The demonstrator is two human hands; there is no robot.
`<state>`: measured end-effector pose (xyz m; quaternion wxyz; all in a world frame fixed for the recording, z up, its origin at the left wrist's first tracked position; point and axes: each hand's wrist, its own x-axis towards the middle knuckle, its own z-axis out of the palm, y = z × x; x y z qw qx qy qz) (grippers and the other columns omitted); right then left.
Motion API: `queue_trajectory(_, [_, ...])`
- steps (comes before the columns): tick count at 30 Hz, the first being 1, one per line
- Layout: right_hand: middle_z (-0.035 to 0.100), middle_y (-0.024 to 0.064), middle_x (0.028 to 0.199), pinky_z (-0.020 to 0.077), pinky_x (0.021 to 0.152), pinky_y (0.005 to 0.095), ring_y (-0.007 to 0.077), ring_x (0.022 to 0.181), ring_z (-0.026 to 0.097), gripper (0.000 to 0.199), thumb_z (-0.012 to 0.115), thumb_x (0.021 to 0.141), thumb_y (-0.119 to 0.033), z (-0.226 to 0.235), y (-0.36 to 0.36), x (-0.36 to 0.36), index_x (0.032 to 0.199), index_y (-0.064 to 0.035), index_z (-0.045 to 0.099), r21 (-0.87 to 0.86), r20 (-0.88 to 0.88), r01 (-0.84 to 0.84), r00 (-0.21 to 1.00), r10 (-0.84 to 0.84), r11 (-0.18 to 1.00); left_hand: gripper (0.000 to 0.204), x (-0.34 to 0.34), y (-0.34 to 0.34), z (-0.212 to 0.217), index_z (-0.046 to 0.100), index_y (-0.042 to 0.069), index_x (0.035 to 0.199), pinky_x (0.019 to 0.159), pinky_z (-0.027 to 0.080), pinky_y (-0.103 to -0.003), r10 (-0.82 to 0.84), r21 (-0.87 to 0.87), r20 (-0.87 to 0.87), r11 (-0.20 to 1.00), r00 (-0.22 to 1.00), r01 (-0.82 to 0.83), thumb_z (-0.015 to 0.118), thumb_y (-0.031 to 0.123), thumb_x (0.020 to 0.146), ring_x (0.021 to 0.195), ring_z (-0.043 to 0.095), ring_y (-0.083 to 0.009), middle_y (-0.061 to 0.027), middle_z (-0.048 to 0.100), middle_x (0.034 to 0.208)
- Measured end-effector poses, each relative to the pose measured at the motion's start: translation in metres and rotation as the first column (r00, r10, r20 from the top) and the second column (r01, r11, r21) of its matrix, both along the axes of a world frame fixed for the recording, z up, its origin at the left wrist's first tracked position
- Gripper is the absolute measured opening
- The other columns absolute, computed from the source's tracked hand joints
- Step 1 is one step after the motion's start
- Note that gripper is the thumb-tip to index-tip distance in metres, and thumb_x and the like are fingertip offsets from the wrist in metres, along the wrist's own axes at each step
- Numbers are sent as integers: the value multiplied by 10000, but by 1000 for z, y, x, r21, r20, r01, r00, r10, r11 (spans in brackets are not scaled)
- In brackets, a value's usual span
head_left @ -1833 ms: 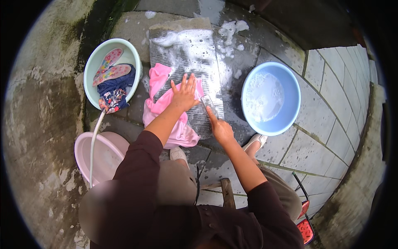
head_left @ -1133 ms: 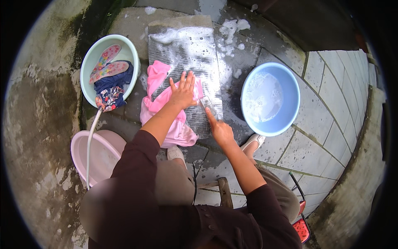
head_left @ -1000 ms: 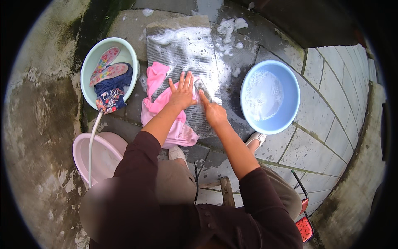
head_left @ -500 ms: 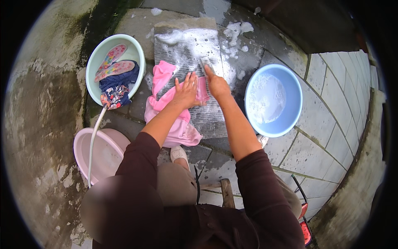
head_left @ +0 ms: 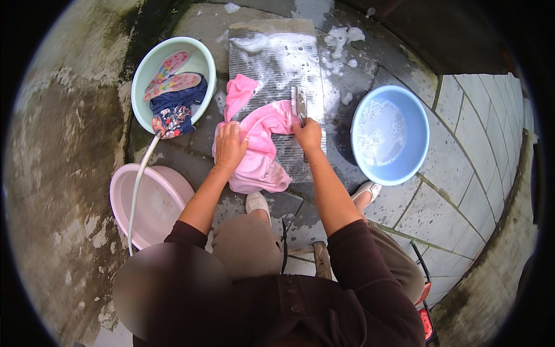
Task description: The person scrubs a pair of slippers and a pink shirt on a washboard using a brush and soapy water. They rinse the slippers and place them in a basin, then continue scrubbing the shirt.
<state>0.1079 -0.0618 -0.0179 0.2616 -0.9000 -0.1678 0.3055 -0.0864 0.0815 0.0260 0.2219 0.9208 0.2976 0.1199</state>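
Note:
A wet pink garment lies bunched over the lower left part of a ridged washboard slab covered in suds. At its left side my left hand has its fingers closed on the fabric. My right hand grips a scrub brush, whose pale bristles face left. One narrow end of the garment reaches the right fingers; whether they also pinch it, I cannot tell.
Left of the slab stands a pale green basin with dark clothes and patterned insoles. A white hose crosses a pink basin. A blue basin on the right holds sudsy water. A stained wall borders the left.
My left hand has moved left and down from the slab's middle and now grasps the garment. The garment's narrow end lies farther up and right, and the brush has turned more upright.

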Motion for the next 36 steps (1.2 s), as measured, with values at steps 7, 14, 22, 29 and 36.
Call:
queue_trajectory(7, [457, -7, 575, 304, 381, 253, 78, 433, 401, 121, 577, 897, -115, 49, -27, 53, 834, -52, 494, 395, -469, 583, 793, -389, 710, 409, 12, -49, 10, 555, 83, 1018, 843, 415, -426, -99, -93, -235, 992, 967, 79, 751, 280, 718, 1015, 508, -290, -105, 535, 1019])
queue_trajectory(14, [474, 1, 615, 311, 372, 248, 83, 439, 416, 166, 598, 909, -119, 66, -49, 94, 822, -71, 465, 428, -437, 550, 820, -369, 717, 367, 5, -58, -11, 572, 58, 1048, 801, 467, -381, -241, -52, -220, 970, 945, 236, 680, 189, 723, 955, 571, -273, -111, 580, 980])
queue_trajectory(22, [476, 0, 619, 277, 384, 246, 76, 433, 381, 101, 566, 901, -92, 98, -54, 88, 832, -44, 512, 409, -504, 652, 745, -438, 638, 142, -4, -14, 49, 573, 26, 819, 572, 413, -308, 68, -919, 40, 395, 997, 10, 434, 54, 828, 613, 518, -141, -9, 501, 656])
queue_trajectory(29, [704, 90, 803, 400, 494, 264, 101, 519, 492, 461, 549, 967, -233, 57, -8, 100, 1282, 90, 454, 468, -183, 346, 938, -294, 813, 388, 40, 56, -15, 602, 52, 1143, 895, 463, -435, 160, 69, -374, 987, 913, -144, 658, 251, 815, 1083, 543, -344, -141, 600, 1095])
queue_trajectory(36, [714, 102, 779, 483, 699, 283, 159, 723, 663, 541, 566, 924, -185, 41, -26, 40, 1360, 83, 388, 293, -104, 228, 973, -206, 928, 891, 36, 4, 4, 373, -71, 1315, 963, 421, -481, 276, -28, -434, 947, 858, -319, 798, 378, 674, 1160, 488, -365, -238, 519, 1194])
